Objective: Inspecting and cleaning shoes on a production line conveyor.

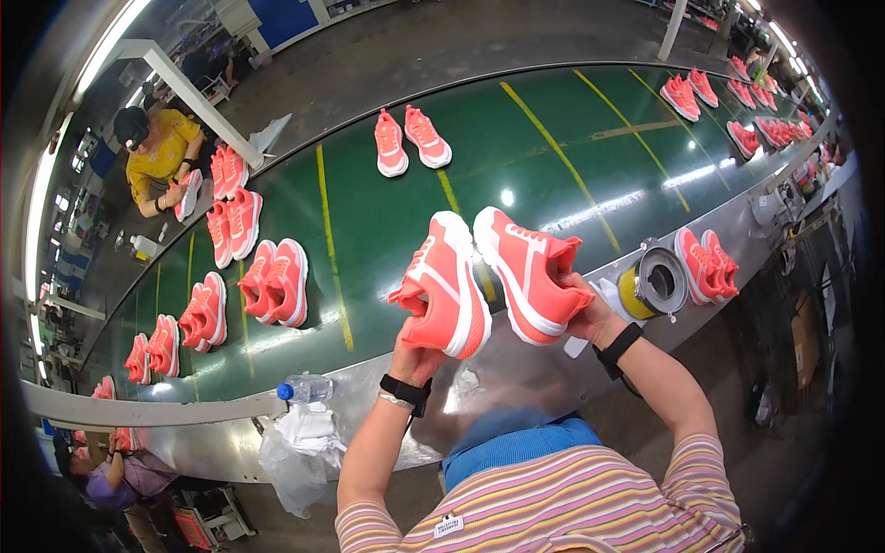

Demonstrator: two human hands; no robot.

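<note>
By glossy belting [364, 249], left hand [415, 358] and right hand [593, 313] each grip one rounded shoe [454, 297]

I assess this site as a footwear factory floor. A long green conveyor belt [572, 120] sweeps from lower left to upper right of the frame, carrying matching coral sneakers [389, 146] in pairs. I note a tube light [111, 46] and a worker in yellow [164, 157], both upper left.
</note>
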